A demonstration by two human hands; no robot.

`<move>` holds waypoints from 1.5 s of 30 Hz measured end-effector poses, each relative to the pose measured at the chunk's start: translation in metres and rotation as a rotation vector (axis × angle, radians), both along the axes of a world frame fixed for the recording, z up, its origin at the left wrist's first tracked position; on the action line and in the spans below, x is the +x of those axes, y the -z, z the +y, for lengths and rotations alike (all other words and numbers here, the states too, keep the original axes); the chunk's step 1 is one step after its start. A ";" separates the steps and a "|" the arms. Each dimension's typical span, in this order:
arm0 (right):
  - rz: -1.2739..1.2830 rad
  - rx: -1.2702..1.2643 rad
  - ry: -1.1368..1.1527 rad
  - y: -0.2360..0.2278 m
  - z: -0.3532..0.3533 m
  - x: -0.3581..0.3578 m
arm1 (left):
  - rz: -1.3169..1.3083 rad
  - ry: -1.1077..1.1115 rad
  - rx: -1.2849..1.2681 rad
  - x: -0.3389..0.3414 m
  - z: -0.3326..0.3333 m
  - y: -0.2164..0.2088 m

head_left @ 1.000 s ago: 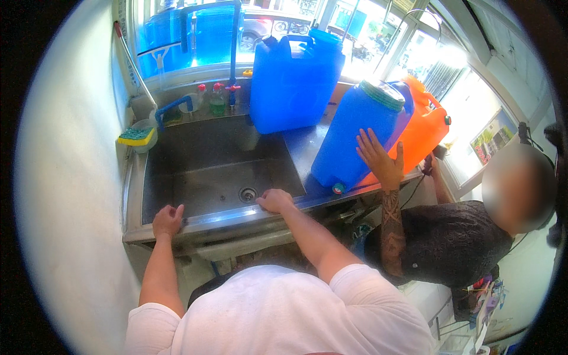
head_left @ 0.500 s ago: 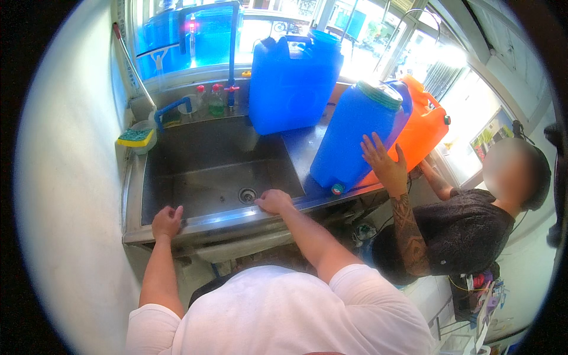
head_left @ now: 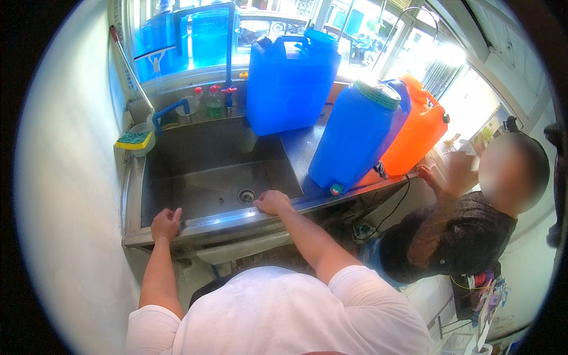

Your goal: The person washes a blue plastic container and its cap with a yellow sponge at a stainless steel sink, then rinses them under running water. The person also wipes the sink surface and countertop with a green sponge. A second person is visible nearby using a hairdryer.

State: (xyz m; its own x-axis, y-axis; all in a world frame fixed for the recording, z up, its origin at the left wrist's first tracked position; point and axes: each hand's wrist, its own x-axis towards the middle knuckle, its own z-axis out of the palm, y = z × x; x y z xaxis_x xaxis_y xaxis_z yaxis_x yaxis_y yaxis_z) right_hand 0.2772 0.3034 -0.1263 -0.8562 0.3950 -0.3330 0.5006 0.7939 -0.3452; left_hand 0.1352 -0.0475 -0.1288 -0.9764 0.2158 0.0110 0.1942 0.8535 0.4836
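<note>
Both my hands are at the front rim (head_left: 216, 222) of a steel sink. My left hand (head_left: 165, 224) is closed on the rim near its left end, fingers curled. Closer to the drain (head_left: 246, 196), my right hand (head_left: 273, 202) rests with its fingers hooked over the same rim. The basin (head_left: 201, 151) holds no vessel. A big blue jerrycan (head_left: 288, 89) stands upright at the basin's far right edge. To its right, a tall blue container (head_left: 354, 137) with a green-rimmed top and a low spout leans slightly on the counter.
An orange jerrycan (head_left: 412, 131) stands behind the tall container. A yellow-green sponge (head_left: 134, 141) lies on a tub at the left, near a blue pipe faucet (head_left: 171, 111). Red-topped bottles (head_left: 213, 105) line the back. On the right is a person in a dark shirt (head_left: 473, 228).
The other person's raised hand has drawn away from the tall blue container, back toward their body, and is blurred by motion. My hands have stayed on the rim.
</note>
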 end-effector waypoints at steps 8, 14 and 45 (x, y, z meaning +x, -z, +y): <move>-0.003 0.000 -0.029 -0.003 -0.001 -0.001 | 0.048 0.020 0.001 -0.001 -0.001 0.005; -0.016 0.010 -0.013 -0.004 -0.001 -0.001 | -0.004 -0.009 -0.024 -0.002 0.000 0.003; 0.157 -0.035 0.001 -0.002 0.000 0.003 | 0.300 0.018 -0.094 0.002 -0.003 0.015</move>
State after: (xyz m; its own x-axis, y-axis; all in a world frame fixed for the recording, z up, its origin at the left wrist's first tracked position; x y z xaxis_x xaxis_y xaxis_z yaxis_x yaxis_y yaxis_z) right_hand 0.2800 0.3038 -0.1247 -0.8981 0.3869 -0.2090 0.4396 0.7795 -0.4463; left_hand 0.1368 -0.0506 -0.1434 -0.9286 0.2465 0.2775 0.3315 0.8871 0.3212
